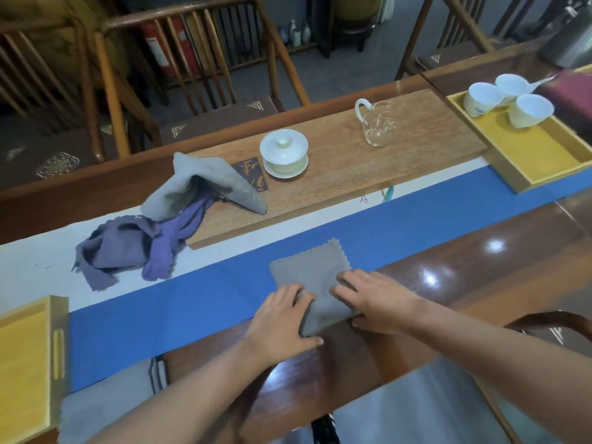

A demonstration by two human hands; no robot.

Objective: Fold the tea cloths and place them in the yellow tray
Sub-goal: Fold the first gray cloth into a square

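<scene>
A brown-grey tea cloth [312, 270] lies folded flat on the blue table runner [192, 302], its near edge over the dark wood. My left hand [282, 318] rests on its left side, fingers pinching the edge. My right hand [374, 302] presses flat on its right side. A crumpled pile of cloths sits to the far left: a light grey one [205, 184] draped over purple ones [134, 248]. One yellow tray [22, 363] is at the near left edge. A second yellow tray [538, 152] at the far right holds three white cups [509, 99].
A wooden tea board [352, 174] carries a white lidded gaiwan [284, 153] and a glass pitcher [378, 123]. A grey cloth [105, 402] hangs off the near table edge. Wooden chairs [192, 59] stand beyond the table.
</scene>
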